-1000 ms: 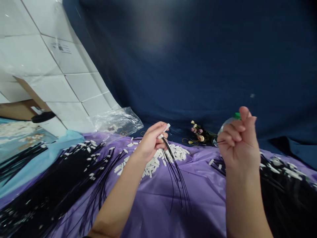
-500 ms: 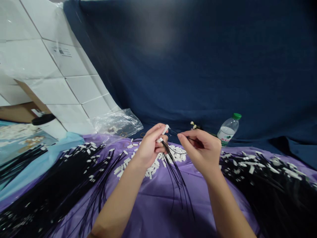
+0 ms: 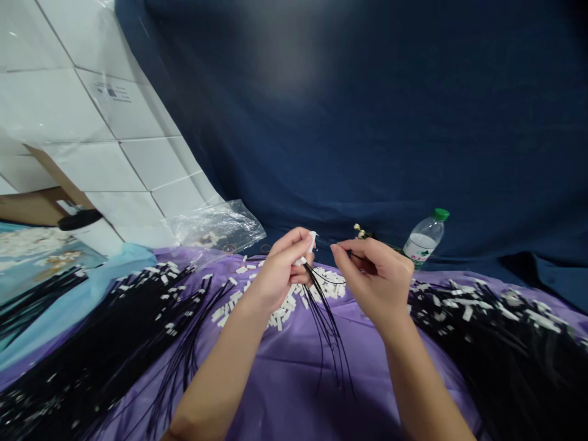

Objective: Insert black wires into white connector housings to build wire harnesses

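Between its thumb and fingers, my left hand (image 3: 285, 266) pinches small white pieces (image 3: 313, 241) at the middle of the view. Several thin black cords (image 3: 325, 312) hang down from that hand. My right hand (image 3: 374, 269) is closed in a pinch to the right, at about the same height, on a thin black cord whose end is hard to make out. A fine strand spans the gap between the hands. Under them, a pile of white pieces (image 3: 280, 317) lies on the purple cloth (image 3: 285, 380).
Bundles of black cords with white tips lie at left (image 3: 105, 343) and right (image 3: 500, 349). A green-capped bottle (image 3: 422, 239) stands behind my right hand. A clear plastic bag (image 3: 220, 226) lies by the white boxes (image 3: 114, 165). A dark blue curtain (image 3: 367, 122) hangs behind.
The white piece in my left hand has tilted more upright, and the hanging cords have swung slightly left. My right hand has shifted very slightly to the right.
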The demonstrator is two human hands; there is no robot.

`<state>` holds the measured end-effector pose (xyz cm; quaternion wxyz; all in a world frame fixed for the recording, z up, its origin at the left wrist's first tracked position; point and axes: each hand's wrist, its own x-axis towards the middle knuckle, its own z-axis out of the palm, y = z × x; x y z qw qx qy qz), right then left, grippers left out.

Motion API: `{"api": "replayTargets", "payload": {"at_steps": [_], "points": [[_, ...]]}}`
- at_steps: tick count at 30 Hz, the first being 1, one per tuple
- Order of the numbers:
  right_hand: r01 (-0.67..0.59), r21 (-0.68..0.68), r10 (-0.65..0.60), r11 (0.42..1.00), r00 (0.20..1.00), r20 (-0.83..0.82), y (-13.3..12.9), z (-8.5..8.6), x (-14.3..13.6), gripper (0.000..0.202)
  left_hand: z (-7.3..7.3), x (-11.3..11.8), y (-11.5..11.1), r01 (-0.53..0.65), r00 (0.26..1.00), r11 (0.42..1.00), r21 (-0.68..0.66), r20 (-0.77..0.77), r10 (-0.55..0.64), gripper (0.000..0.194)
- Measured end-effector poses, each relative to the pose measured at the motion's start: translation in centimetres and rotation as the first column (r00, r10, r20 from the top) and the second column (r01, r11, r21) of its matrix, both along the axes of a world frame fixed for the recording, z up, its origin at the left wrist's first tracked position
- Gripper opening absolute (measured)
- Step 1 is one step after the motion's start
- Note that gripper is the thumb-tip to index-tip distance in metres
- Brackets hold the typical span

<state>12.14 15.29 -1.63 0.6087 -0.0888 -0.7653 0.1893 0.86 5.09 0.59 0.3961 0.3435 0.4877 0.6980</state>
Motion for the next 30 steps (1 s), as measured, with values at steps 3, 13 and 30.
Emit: {"api": "replayTargets", "payload": {"at_steps": [3,13,30], "points": [[0.006,0.041,-0.007,0.999,1.0,0.021,0.0,0.1,0.1,0.009,0.2,0.1,-0.2,0.006,1.0,1.0,-0.02,-0.028,-0.006,0.025],[-0.016,0.201,-0.007,0.979,0.993,0.115,0.4,0.3,1.3,0.008,0.4,-0.2,-0.7,0.098,0.989,0.992,-0.082,-0.099,-0.106,0.024],[-0.044,0.164,0.022,0.986,0.99,0.137,0.0,0.3,1.1,0.005,0.0,-0.6,-0.5,0.107,0.985,0.982,-0.153,-0.117,-0.125,0.023]]}}
